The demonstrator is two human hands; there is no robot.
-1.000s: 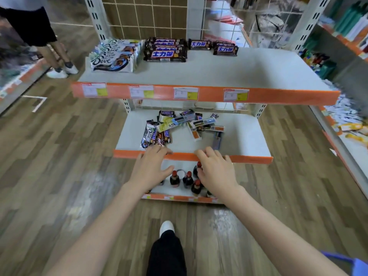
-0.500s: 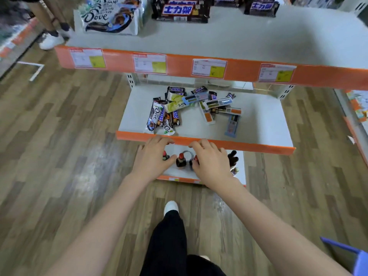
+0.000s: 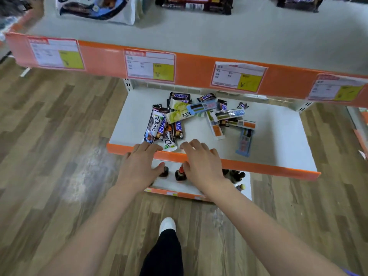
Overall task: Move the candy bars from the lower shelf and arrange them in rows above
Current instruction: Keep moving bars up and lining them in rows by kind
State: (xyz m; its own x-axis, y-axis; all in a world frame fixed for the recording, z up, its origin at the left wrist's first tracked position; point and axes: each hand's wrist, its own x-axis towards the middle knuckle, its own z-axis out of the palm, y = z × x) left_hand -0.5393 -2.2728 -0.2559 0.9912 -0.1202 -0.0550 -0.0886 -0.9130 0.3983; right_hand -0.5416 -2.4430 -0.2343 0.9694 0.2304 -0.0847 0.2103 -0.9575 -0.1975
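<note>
A loose pile of candy bars (image 3: 180, 116) lies on the white lower shelf (image 3: 278, 136): brown Snickers, white Dove wrappers, and blue and orange striped bars toward the right (image 3: 244, 141). My left hand (image 3: 139, 166) hovers at the shelf's orange front lip, fingers spread, fingertips by a white Dove bar (image 3: 169, 143). Beside it, my right hand (image 3: 202, 164) reaches over the same lip with relaxed fingers and holds nothing. On the upper shelf (image 3: 249, 36), Dove bags (image 3: 95, 6) and dark bar packs (image 3: 197, 4) stand at the back.
Price labels (image 3: 150, 64) line the upper shelf's orange edge, which overhangs the lower shelf. Small dark bottles (image 3: 180, 174) stand on the bottom shelf under my hands. Wood-pattern floor lies on both sides; my leg and white shoe (image 3: 167, 225) are below.
The view has moved closer and lower toward the shelves. Both hands have stayed at the lower shelf's front lip, fingertips now reaching slightly over it toward the pile.
</note>
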